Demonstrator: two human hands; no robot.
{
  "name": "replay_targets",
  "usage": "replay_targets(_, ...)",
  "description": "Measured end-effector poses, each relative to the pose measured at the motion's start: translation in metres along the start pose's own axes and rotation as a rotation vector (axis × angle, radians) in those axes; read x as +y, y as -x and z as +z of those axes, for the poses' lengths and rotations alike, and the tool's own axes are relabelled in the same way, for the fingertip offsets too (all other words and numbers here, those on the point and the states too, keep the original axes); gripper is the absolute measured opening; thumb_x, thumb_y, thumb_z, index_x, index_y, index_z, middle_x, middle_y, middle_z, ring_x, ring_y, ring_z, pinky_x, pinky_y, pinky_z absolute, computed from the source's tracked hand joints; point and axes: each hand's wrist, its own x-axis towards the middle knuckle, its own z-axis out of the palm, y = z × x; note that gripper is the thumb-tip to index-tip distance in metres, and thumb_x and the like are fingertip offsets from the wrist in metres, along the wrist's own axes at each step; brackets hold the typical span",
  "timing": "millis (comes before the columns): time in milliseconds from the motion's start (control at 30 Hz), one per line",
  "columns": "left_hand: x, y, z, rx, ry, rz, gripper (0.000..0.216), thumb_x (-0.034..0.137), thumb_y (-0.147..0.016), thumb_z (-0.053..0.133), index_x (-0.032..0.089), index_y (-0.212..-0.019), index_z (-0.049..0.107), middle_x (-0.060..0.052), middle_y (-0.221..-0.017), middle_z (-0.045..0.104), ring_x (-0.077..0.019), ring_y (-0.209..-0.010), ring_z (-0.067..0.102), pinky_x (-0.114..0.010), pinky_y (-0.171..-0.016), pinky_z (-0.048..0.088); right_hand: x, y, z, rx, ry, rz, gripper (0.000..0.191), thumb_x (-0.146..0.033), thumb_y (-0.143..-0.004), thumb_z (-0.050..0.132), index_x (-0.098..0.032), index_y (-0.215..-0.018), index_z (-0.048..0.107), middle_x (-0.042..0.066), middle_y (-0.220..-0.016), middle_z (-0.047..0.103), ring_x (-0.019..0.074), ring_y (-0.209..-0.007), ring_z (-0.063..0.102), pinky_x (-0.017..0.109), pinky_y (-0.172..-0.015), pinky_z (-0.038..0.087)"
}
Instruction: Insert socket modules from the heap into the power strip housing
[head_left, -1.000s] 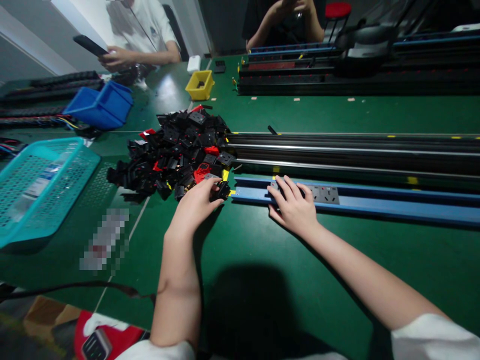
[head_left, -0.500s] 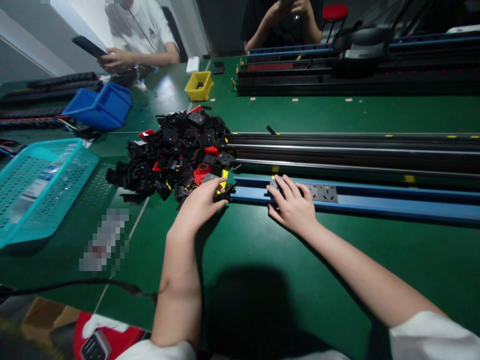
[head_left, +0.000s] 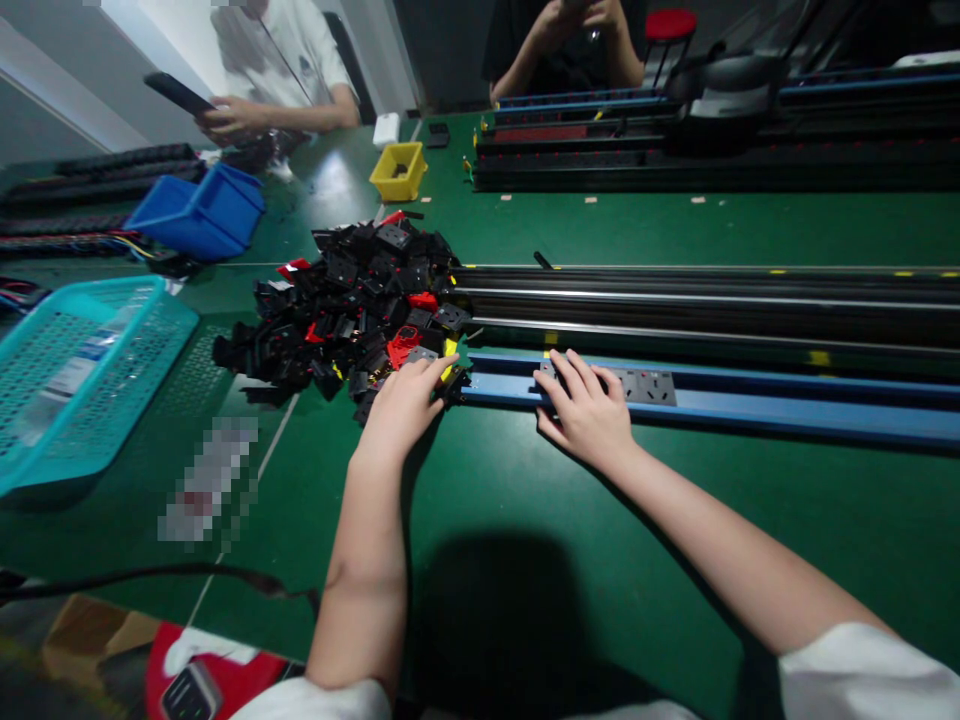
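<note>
1. Left hand at the near right edge of the pile of black and red socket parts, fingers curled over a small black part at the pile's edge; grip on it impossible to confirm, the palm hiding the contact.
2. Right hand laid flat, fingers spread apart and clamped on nothing, pressed on the left end of the blue rail.
3. Grey socket modules seated in that rail, just beside the right fingertips, partly covered by them.
4. Small black part lying right at the rail's left end, between the two hands.
5. Beyond the blue rail, parallel to it: long black rails stretching off to the right.
6. All of this on a green table.
7. Further left: a teal mesh basket at the table edge, a blue bin behind it.
8. Behind the pile, well apart: a yellow bin.
9. Far side: more rails stacked, and two other people seated, one hand holding a dark phone.
</note>
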Motion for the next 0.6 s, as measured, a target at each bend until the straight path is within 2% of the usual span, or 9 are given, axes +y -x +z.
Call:
replay_targets(200,0.0005,-0.0016,0.0017,0.015,-0.044,0.023,0.062,0.016,-0.087,0.058,0.033,-0.146,0.051,-0.008,-0.114,0.067,-0.0277,-0.107,0.061,-0.039,-0.091,0.048,0.0004,0.0005,-0.0003,0.001,0.000,-0.002,0.045,-0.038,-0.095,0.057,-0.024,-0.137,0.060,0.013,-0.154,0.050,0.0295,-0.142,0.044,0.044,-0.110,0.027)
replay_targets(433,0.0021,-0.0026,0.0024,0.023,-0.022,0.013,0.068,0.016,-0.081,0.058,0.025,-0.148,0.049,-0.008,-0.114,0.070,-0.0280,-0.105,0.061,-0.038,-0.088,0.046,0.0001,0.0000,-0.0006,0.008,-0.002,-0.004,0.044,-0.037,-0.095,0.057,-0.024,-0.137,0.060,0.013,-0.154,0.050,0.0295,-0.142,0.045,0.044,-0.110,0.027)
replay_targets(600,0.0055,-0.0023,-0.0037,0.102,-0.051,0.032,0.046,0.020,-0.088,0.054,0.026,-0.133,0.061,-0.006,-0.109,0.072,-0.0264,-0.100,0.063,-0.038,-0.082,0.043,0.0001,-0.0001,0.0001,0.010,0.006,-0.003,0.043,-0.038,-0.095,0.056,-0.024,-0.136,0.060,0.012,-0.153,0.051,0.0290,-0.142,0.045,0.044,-0.109,0.028)
